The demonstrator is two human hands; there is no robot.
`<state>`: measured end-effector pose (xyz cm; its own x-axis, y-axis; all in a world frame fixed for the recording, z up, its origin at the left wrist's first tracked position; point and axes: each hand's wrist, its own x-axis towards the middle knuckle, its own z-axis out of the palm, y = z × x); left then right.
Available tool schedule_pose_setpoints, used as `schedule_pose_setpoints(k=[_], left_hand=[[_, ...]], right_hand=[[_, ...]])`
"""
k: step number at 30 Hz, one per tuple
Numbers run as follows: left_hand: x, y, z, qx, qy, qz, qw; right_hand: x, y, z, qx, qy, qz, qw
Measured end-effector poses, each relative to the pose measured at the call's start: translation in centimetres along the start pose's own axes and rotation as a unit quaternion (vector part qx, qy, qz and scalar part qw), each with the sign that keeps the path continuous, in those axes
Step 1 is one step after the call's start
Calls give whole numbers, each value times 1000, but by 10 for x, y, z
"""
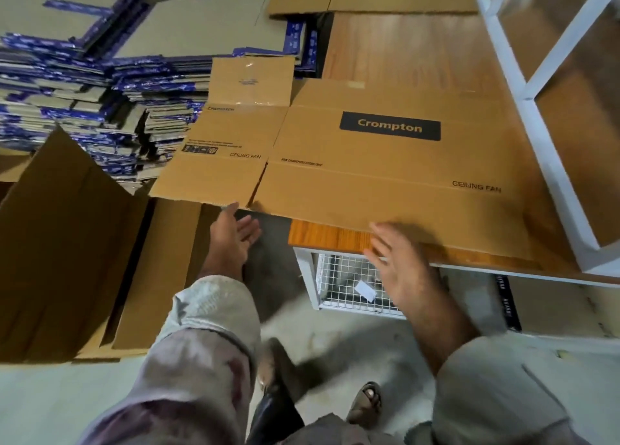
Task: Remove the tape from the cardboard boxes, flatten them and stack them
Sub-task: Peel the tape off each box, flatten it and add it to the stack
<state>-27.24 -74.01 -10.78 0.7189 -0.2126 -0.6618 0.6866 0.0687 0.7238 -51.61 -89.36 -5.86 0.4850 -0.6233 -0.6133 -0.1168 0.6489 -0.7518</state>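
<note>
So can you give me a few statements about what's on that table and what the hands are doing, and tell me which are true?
1. The flattened Crompton box lies on the wooden table. True.
2. The left hand grips a knife. False: it is open and holds nothing.
3. The stacks of flattened cardboard carry blue tape. True.
4. The right hand is closed in a fist. False: its fingers are spread at the box's near edge.

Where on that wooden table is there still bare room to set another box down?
Bare wood shows beyond the flattened brown Crompton box, between it and the flat cardboard sheets at the far edge, beside the white frame. The stacks of blue-taped cardboard crowd the left.
</note>
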Motion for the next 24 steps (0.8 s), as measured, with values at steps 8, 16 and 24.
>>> schedule_pose_setpoints(k=[8,16,24], left_hand=[[53,10,2,-43,-114,-15,992],[93,45,-9,-35,-269,-24,962],[82,113,10,-101,-319,-13,942]], right_hand=[[12,12,44,290,126,29,948],[32,22,72,355,186,-8,916],[34,-16,109,414,239,-101,872]])
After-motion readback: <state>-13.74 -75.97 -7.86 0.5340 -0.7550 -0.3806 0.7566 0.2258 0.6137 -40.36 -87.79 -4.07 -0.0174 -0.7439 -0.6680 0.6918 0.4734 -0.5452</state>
